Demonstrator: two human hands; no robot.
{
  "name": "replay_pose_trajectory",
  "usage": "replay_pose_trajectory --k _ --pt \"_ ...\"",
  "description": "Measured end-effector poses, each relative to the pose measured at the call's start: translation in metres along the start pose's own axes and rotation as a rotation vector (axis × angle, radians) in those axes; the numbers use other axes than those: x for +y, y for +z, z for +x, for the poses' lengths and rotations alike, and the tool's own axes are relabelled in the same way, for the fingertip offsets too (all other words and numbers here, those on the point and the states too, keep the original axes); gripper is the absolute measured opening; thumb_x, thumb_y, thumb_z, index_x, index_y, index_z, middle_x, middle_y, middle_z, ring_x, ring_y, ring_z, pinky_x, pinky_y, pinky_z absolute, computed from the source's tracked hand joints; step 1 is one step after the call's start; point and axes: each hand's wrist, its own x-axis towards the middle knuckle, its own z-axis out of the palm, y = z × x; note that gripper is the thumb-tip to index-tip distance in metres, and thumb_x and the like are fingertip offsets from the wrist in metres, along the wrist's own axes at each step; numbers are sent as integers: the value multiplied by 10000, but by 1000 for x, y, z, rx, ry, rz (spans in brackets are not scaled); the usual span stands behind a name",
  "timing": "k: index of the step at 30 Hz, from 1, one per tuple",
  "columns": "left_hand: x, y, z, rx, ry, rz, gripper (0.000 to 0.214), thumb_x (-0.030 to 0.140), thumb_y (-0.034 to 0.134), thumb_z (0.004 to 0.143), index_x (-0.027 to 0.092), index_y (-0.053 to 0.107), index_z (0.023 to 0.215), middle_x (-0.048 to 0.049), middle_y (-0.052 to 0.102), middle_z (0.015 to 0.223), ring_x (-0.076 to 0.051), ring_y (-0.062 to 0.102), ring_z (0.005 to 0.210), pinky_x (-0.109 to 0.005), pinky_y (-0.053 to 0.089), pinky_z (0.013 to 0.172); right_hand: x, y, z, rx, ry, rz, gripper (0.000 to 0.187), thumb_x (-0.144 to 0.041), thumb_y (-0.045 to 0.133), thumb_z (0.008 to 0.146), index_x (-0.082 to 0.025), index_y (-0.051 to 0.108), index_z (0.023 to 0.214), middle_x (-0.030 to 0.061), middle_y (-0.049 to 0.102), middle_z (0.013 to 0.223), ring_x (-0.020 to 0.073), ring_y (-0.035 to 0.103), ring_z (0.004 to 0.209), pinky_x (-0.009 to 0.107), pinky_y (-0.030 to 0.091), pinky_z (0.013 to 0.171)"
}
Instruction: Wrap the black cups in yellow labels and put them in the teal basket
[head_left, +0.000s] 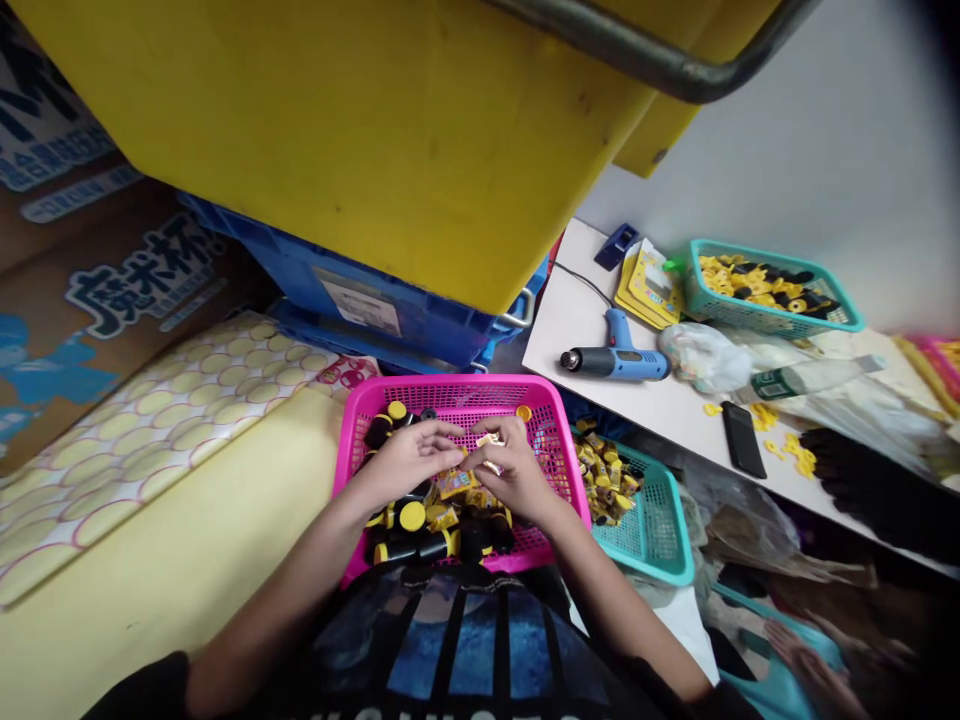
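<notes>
Both hands are over a pink basket [551, 420] on my lap. My right hand [519, 478] is closed on a small yellow-and-white printed label [491, 450], its fingers curled around it. Close beside it, my left hand [412, 462] has its thumb and fingers drawn together toward the right fingertips. Whatever is between the left fingers is too small to make out. Below the hands lie several small black bottles with yellow caps [412, 516] and loose printed yellow labels [454, 484]. One orange-yellow cap [523, 412] rests near the basket's far right corner.
A teal basket [660, 510] of small wrapped pieces stands to the right. On the white table [555, 300] are a blue heat gun [619, 360], a phone [742, 440] and another teal basket [847, 310]. Blue and yellow crates [360, 130] rise ahead; cartons [142, 270] are at left.
</notes>
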Motion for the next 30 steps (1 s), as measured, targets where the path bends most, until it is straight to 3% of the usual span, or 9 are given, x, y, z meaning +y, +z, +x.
replay_pose_trajectory --k 4,7,10,15,18,20,22,25,30 --pt "3 -4 -3 51 -35 -154 342 272 762 681 188 686 1003 -18 705 771 -155 685 736 -269 550 683 -7 3 11 157 98 168 120 -219 617 838 -273 716 795 62 582 1115 259 504 1132 451 357 992" --pt "6 -10 -5 170 -21 -174 338 258 776 663 176 680 977 1 689 728 -134 668 687 -238 534 639 -11 11 20 123 292 440 210 -364 517 916 -269 682 1006 62 622 1102 224 557 1070 406 416 945" --pt "10 -14 -6 291 7 -145 335 277 776 663 165 673 961 22 660 652 -112 629 581 -218 507 559 -15 21 32 -10 478 572 289 -484 589 857 -209 678 865 35 662 837 190 596 808 347 462 797" --pt "15 -21 -7 373 56 -177 473 303 824 599 165 657 1019 12 692 674 -126 646 568 -238 539 552 -20 29 57 78 471 514 416 -571 608 814 -187 602 655 -8 582 629 144 530 639 290 441 685" --pt "15 -33 -8 528 77 -148 371 350 821 618 146 685 896 -27 723 692 -129 642 542 -244 548 534 -13 30 70 71 413 391 493 -556 400 941 -179 626 718 30 638 709 162 576 704 311 459 742" --pt "14 -43 -10 642 87 -97 305 360 809 640 141 705 826 -35 723 672 -137 649 541 -249 555 543 -4 35 76 21 372 150 388 -446 405 972 -176 652 843 63 678 840 191 601 822 340 460 820" --pt "14 -51 -11 715 96 -45 281 362 794 658 142 728 822 -34 724 666 -144 660 553 -248 556 556 5 44 79 -122 241 -136 204 -308 516 934 -174 652 1006 102 676 1033 232 580 992 376 438 914" --pt "15 -55 -15 759 95 19 264 358 776 667 144 754 821 -41 747 719 -153 675 592 -258 565 606 16 61 81 -400 74 -374 290 -165 491 927 -189 590 1198 134 595 1254 256 502 1171 415 384 1020" --pt "15 -54 -24 751 81 92 241 357 757 668 160 775 805 -34 744 666 -186 685 628 -284 566 641 28 63 75 -414 257 -405 293 -95 465 889 -98 569 1163 218 609 1160 288 570 1079 420 453 920"
